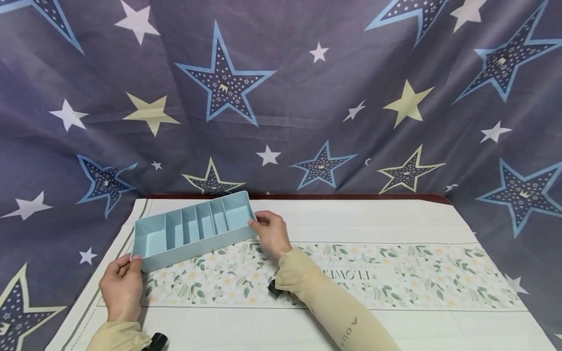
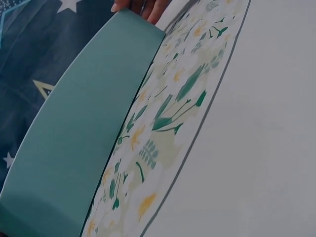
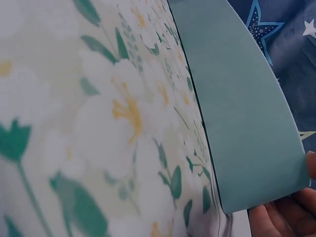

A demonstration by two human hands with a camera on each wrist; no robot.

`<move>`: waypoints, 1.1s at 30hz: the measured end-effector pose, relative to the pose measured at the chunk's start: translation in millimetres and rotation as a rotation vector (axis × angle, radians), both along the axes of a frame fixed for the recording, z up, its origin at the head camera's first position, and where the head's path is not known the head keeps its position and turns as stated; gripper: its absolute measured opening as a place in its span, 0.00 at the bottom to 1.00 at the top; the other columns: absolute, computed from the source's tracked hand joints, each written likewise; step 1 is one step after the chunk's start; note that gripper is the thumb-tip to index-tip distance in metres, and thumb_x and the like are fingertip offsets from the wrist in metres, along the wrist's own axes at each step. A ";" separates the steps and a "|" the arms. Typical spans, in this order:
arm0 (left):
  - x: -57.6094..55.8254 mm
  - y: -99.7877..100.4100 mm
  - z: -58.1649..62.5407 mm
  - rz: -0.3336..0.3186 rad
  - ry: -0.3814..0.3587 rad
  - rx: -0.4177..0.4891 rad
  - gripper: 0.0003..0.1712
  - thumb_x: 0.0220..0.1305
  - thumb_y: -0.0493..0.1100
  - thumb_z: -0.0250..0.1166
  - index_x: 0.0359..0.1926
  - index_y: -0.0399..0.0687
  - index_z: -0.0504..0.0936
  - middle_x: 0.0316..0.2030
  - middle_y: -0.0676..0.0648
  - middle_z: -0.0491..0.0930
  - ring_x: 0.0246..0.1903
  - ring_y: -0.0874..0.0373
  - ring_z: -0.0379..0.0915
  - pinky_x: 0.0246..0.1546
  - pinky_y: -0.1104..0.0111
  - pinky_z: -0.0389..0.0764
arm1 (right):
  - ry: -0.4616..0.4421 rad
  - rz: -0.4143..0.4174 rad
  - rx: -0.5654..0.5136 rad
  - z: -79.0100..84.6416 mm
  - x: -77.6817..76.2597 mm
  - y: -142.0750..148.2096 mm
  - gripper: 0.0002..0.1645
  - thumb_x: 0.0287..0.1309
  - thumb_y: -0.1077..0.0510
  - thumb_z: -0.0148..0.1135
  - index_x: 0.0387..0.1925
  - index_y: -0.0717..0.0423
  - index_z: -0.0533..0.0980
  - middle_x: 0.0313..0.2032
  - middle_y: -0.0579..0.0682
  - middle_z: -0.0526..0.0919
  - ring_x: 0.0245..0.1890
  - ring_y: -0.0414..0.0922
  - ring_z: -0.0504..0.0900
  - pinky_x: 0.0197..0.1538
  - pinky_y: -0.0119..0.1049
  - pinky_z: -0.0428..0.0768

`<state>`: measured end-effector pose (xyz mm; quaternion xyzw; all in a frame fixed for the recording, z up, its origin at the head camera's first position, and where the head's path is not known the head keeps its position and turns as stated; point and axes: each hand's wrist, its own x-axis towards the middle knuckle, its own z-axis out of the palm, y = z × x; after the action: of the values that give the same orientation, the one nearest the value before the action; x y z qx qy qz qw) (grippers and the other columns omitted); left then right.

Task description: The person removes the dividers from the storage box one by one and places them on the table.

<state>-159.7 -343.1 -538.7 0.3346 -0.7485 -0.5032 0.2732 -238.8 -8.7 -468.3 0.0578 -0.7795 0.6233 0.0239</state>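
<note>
A long light-blue divided storage box lies at a slant on the left part of the table, its right end farther back. Upright partitions split it into several compartments, and bare floor shows in them. At the near left corner, my left hand grips the end wall, thumb on the near side. My right hand pinches the right end, with the thumb at the rim and the fingers around the outside. The left wrist view shows the box's long side wall, with right-hand fingers at its far end.
Under the box is a white tablecloth with a floral band running across it. The table's dark red back edge meets a purple-grey star-patterned curtain.
</note>
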 end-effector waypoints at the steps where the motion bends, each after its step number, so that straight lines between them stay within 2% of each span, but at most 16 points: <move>1: -0.3 0.3 0.0 -0.001 0.001 -0.001 0.23 0.56 0.56 0.60 0.50 0.53 0.75 0.40 0.52 0.78 0.37 0.65 0.73 0.30 0.84 0.71 | -0.003 -0.001 0.001 0.0 0.6 1.0 0.18 0.52 0.55 0.62 0.44 0.59 0.76 0.37 0.51 0.81 0.34 0.37 0.77 0.40 0.35 0.80; 12: -2.4 6.7 -0.9 -0.040 -0.044 -0.042 0.23 0.60 0.55 0.56 0.53 0.51 0.73 0.45 0.44 0.77 0.39 0.62 0.72 0.28 0.85 0.71 | -0.019 0.000 0.000 -0.9 4.9 10.5 0.18 0.52 0.55 0.62 0.44 0.59 0.75 0.38 0.51 0.80 0.35 0.38 0.77 0.40 0.36 0.80; 19: -3.3 12.1 -1.8 -0.054 -0.067 -0.030 0.25 0.59 0.59 0.56 0.54 0.55 0.72 0.45 0.47 0.77 0.40 0.62 0.72 0.32 0.82 0.72 | -0.003 -0.007 0.003 -1.8 6.0 17.4 0.18 0.52 0.54 0.62 0.44 0.60 0.75 0.37 0.52 0.80 0.35 0.38 0.76 0.40 0.36 0.80; 28: -8.7 23.6 -0.7 -0.077 0.019 0.012 0.22 0.57 0.58 0.59 0.49 0.55 0.76 0.41 0.50 0.77 0.39 0.62 0.72 0.30 0.83 0.71 | -0.011 -0.023 0.006 -1.6 8.2 30.8 0.18 0.52 0.54 0.62 0.43 0.59 0.75 0.37 0.52 0.81 0.35 0.39 0.77 0.39 0.38 0.80; 33: -10.4 30.4 1.2 -0.109 -0.013 -0.018 0.23 0.58 0.59 0.58 0.51 0.55 0.74 0.44 0.47 0.77 0.41 0.61 0.72 0.30 0.83 0.72 | -0.018 -0.036 0.004 -2.8 9.3 38.5 0.18 0.52 0.53 0.62 0.43 0.58 0.76 0.37 0.52 0.81 0.35 0.39 0.77 0.40 0.39 0.80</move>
<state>-170.1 -312.7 -537.5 0.2942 -0.7718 -0.5084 0.2434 -229.5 29.8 -471.1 0.0383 -0.7819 0.6215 0.0282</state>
